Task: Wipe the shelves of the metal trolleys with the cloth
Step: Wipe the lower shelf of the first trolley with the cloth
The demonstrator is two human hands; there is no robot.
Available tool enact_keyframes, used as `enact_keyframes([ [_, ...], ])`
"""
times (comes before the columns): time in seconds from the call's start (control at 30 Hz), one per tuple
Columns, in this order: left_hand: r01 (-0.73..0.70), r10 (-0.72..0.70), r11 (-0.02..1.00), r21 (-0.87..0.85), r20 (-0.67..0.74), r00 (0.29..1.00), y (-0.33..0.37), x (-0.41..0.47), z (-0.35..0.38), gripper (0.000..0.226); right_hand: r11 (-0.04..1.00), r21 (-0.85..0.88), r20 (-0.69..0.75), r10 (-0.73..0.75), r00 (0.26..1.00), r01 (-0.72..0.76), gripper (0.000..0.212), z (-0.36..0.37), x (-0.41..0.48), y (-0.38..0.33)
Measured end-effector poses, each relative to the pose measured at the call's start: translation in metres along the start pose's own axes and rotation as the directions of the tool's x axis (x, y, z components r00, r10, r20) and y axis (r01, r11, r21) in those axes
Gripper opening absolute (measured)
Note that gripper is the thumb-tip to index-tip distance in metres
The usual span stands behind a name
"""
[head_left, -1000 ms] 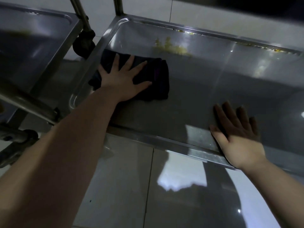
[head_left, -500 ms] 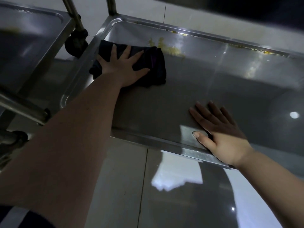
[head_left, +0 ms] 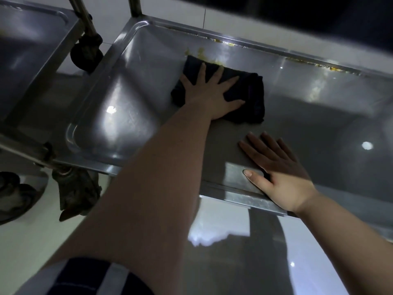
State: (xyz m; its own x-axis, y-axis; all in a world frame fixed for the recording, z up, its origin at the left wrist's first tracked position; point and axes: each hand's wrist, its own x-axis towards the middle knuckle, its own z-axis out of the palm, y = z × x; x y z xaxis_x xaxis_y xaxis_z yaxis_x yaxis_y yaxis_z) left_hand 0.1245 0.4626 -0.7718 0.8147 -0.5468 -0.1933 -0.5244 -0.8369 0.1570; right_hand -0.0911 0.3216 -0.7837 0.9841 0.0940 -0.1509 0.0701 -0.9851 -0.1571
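Shallow stainless-steel trolley shelf (head_left: 136, 99) has a raised rim all round, with rounded corners showing at 9 and 11 o'clock. Dark folded cloth (head_left: 253, 96) lies flat on the shelf floor toward the far side, well in from the left rim. There's bare steel at its 9 o'clock and a long open run at its 3 o'clock to the frame edge. Yellow crumbly residue (head_left: 202, 53) sits at the cloth's 12 o'clock, touching or just beside its far edge, and more of it (head_left: 314, 64) runs along the far rim. Left hand (head_left: 210, 90): arm stretched out, palm down on the cloth, fingers straight and splayed wide, pressing not gripping. Right hand (head_left: 280, 169) is at the cloth's 5 o'clock and apart from it. It lies flat on bare shelf with straight fingers lightly spread and pointing to 11 o'clock, holding nothing. Its heel is over the near rim and its thumb lies just inside it. Second steel trolley shelf (head_left: 32, 50) is at 9 o'clock, close alongside. A black castor wheel (head_left: 86, 54) and a steel post (head_left: 85, 20) sit in the gap between the two. Glossy tiled floor (head_left: 223, 252) at 6 o'clock, below the near rim. Striped sleeve (head_left: 85, 275) at 7 o'clock.
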Motion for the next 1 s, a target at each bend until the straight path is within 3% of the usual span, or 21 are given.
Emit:
enact_keyframes([
  [0.1, 0.007, -0.007, 1.0, 0.01, -0.054, 0.998, -0.039, -0.014, 0.0, 0.076, 1.0, 0.005, 0.002, -0.002, 1.0, 0.002, 0.063, 0.001, -0.001, -0.001],
  [0.27, 0.169, -0.167, 0.985, 0.044, -0.037, 0.985, -0.105, -0.032, -0.006, 0.074, 1.0, 0.015, -0.022, -0.006, 1.0, 0.006, 0.063, 0.003, 0.003, -0.006],
  [0.37, 0.188, -0.186, 0.98, 0.056, -0.039, 0.982, -0.083, -0.026, -0.005, 0.078, 1.0, 0.01, -0.014, -0.01, 1.0, 0.01, 0.063, 0.003, 0.002, -0.006],
  [0.57, 0.061, -0.06, 0.997, 0.043, -0.013, 0.998, -0.007, -0.016, 0.001, 0.08, 1.0, 0.005, -0.006, -0.011, 1.0, 0.011, 0.064, -0.001, 0.001, -0.003],
  [0.7, 0.046, -0.045, 0.998, 0.045, -0.026, 0.999, -0.036, -0.026, 0.0, 0.079, 0.999, 0.039, -0.013, -0.001, 1.0, 0.002, 0.062, -0.002, 0.001, 0.0],
  [0.87, 0.165, -0.163, 0.983, 0.082, -0.023, 0.986, -0.097, -0.048, -0.004, 0.076, 0.999, 0.04, -0.024, 0.012, 1.0, -0.011, 0.063, -0.002, 0.003, -0.004],
  [1.0, 0.203, -0.202, 0.975, 0.088, -0.019, 0.979, -0.091, -0.054, -0.003, 0.075, 1.0, 0.031, -0.035, 0.006, 0.999, -0.005, 0.065, 0.0, 0.002, -0.007],
])
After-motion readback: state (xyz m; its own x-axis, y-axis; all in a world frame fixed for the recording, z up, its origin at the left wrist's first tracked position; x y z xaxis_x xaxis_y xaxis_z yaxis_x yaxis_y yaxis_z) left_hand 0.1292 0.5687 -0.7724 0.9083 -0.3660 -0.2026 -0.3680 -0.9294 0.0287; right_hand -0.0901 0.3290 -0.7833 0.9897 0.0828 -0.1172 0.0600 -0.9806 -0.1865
